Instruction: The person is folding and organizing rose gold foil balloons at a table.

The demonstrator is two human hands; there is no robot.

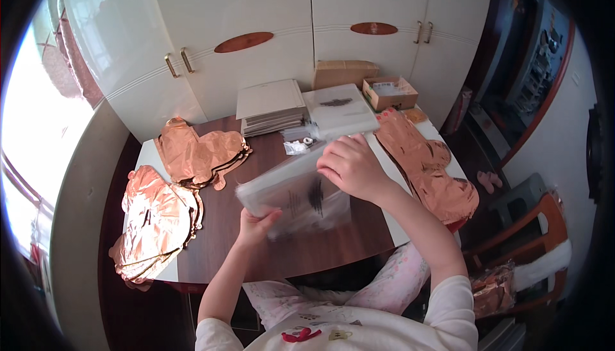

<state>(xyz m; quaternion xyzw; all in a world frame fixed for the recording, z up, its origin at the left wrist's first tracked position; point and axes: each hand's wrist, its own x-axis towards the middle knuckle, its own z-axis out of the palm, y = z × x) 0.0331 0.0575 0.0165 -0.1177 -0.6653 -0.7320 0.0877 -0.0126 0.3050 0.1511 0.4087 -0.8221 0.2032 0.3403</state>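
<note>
Over the middle of the table I hold clear plastic bags (288, 198) with dark print, tilted and slightly blurred; I cannot tell how many. At their lower left edge, my left hand (257, 226) is closed on them, thumb on top. My right hand (353, 166) pinches their upper right edge, with the fingers bent over it. Just beyond the bags lies a small clear packet (296, 148) with white pieces. A flat pile of similar printed bags (343, 112) rests behind my right hand.
Flat rose-gold foil balloons lie in piles at the back left (202, 152), front left (154, 216) and right (426, 168) of the table (282, 258). A stack of grey boards (270, 101), a closed carton (346, 73) and an open box (392, 99) stand at the back. A wooden chair (544, 232) is at right.
</note>
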